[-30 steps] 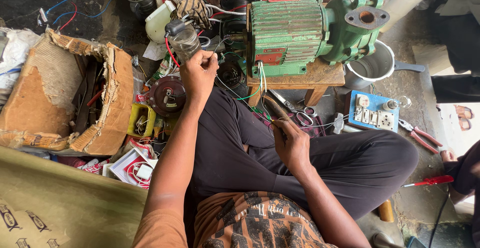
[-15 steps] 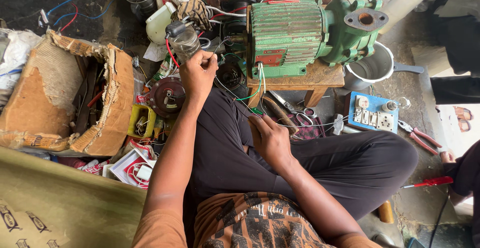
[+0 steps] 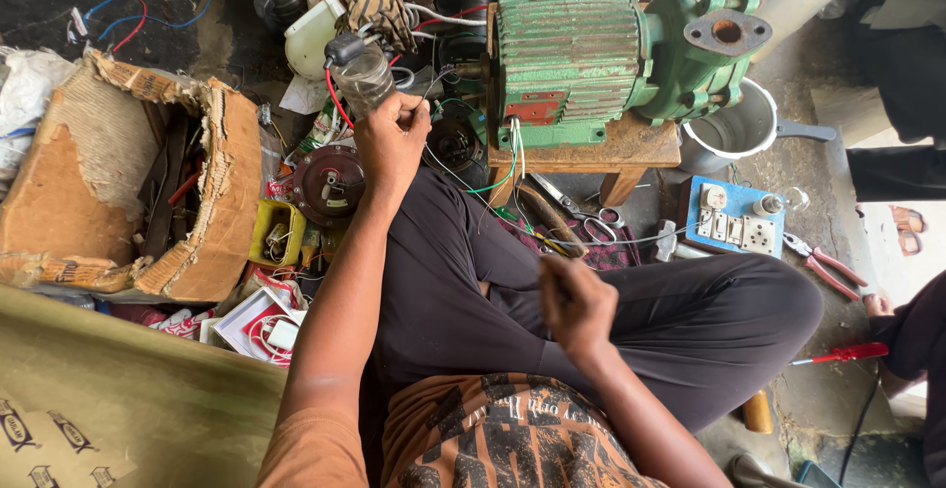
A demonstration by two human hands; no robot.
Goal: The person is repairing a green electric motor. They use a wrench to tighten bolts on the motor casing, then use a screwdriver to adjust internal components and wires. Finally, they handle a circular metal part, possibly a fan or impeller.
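A: Start nearest the camera. What is the right hand (image 3: 576,303) doing?

B: It sits low in the middle of the frame, over the lap in dark trousers. Its fingers (image 3: 552,273) are curled together as if pinching a thin wire (image 3: 463,184); the grip itself is too small to make out for sure.

A: And which way does that wire run?

B: Its long axis goes diagonally, from the right hand up and left toward the left hand (image 3: 391,141). It looks taut and thin, pale against the trousers.

A: The left hand, then?

B: Further up, centre-left. Its fingers (image 3: 406,111) are closed in a fist about the wire's upper end, just below a clear jar (image 3: 361,74) with a black cap and a red lead. I cannot tell whether hand and jar touch.

A: What lies around them?

B: Left of the left arm, a round dark motor part (image 3: 328,184) and a small yellow box (image 3: 275,234), then a torn cardboard box (image 3: 148,187) at the far left. To the right, a blue switch board (image 3: 731,220) and red-handled pliers (image 3: 826,265) on the floor.

A: And farthest away?

B: A green ribbed motor (image 3: 570,56) with its pump, lying with its long axis left to right on a low wooden table (image 3: 601,153), at the top centre.
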